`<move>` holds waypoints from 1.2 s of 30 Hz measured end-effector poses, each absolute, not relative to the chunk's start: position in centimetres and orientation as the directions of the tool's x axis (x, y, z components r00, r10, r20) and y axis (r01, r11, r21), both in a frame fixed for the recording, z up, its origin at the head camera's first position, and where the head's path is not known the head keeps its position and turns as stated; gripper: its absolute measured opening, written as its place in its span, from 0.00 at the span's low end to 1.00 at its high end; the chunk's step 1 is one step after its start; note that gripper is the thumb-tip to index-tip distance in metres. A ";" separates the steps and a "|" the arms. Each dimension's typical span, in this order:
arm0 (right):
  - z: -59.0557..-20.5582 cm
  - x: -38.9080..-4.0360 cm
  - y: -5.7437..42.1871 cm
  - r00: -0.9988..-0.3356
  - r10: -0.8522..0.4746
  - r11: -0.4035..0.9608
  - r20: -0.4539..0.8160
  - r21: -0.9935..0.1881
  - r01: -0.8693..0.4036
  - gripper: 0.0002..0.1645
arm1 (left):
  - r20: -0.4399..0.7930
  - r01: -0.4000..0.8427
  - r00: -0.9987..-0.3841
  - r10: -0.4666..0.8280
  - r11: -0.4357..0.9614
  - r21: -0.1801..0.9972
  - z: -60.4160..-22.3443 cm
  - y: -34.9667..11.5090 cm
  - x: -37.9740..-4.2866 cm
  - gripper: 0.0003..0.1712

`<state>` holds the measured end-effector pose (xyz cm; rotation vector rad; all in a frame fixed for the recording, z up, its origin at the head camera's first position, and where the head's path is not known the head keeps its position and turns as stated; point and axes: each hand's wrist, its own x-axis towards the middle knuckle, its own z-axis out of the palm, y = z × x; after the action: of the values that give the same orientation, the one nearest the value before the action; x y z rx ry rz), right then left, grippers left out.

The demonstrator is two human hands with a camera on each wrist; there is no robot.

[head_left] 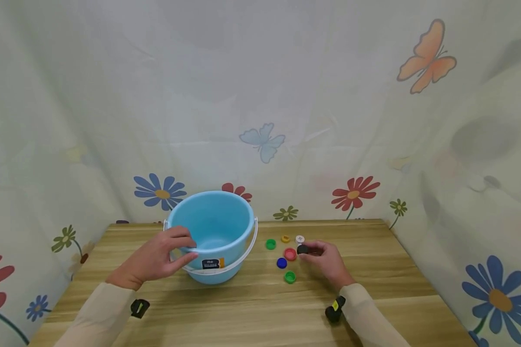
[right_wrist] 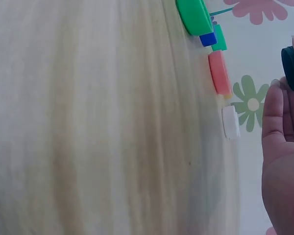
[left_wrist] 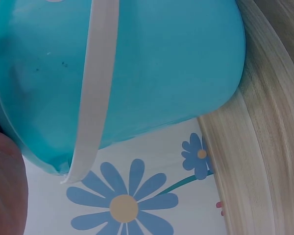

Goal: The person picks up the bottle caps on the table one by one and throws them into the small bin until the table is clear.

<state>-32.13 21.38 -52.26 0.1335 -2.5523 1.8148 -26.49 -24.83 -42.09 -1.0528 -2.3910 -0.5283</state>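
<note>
A light blue bucket (head_left: 239, 248) with a white handle (left_wrist: 97, 83) stands upright on the table, left of centre. At its near left rim, my left hand (head_left: 156, 255) grips the edge, fingers over the inside and thumb outside. To the right, my right hand (head_left: 331, 265) pinches a black bottle cap (head_left: 302, 249) between thumb and fingers. In the right wrist view that black cap (right_wrist: 290, 68) is held above the tabletop. Beside this hand lie a red cap (head_left: 290, 254), a white cap (head_left: 300, 238) and a blue cap (head_left: 281, 263).
Two green caps (head_left: 290, 276) and a yellow cap (head_left: 285, 238) lie among the others on the wooden table (head_left: 243, 313). A pale curtain (head_left: 199, 120) printed with flowers and butterflies hangs behind the table's far edge and along both sides.
</note>
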 end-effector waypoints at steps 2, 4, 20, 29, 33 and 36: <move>-52.2 -32.1 21.3 -0.997 -0.058 0.330 0.048 -0.942 -0.065 0.25 | 0.561 0.761 -0.593 0.578 0.630 0.155 -42.1 -24.8 -26.5 0.10; -52.1 -32.1 21.2 -0.997 -0.056 0.333 0.048 -0.941 -0.064 0.26 | 0.565 0.762 -0.590 0.576 0.628 0.156 -42.2 -24.8 -26.6 0.10; -51.4 -32.4 20.8 -0.988 -0.124 0.265 0.087 -0.957 -0.118 0.33 | 0.587 0.768 -0.581 0.563 0.619 0.166 -42.1 -24.8 -26.4 0.12; -50.7 -32.4 20.6 -0.985 -0.126 0.274 0.115 -0.951 -0.146 0.27 | 0.583 0.763 -0.586 0.563 0.626 0.164 -42.2 -24.8 -26.5 0.11; -50.6 -32.6 20.6 -0.982 -0.135 0.276 0.129 -0.947 -0.162 0.28 | 0.593 0.775 -0.571 0.567 0.611 0.161 -42.2 -24.8 -26.6 0.12; -50.4 -32.6 20.5 -0.979 -0.145 0.278 0.140 -0.944 -0.176 0.29 | 0.599 0.779 -0.563 0.568 0.607 0.157 -42.3 -24.8 -26.6 0.12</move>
<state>-32.63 20.53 -50.44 0.3132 -2.4896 1.8459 -26.60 -24.80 -42.30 -1.0648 -2.3352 -0.5627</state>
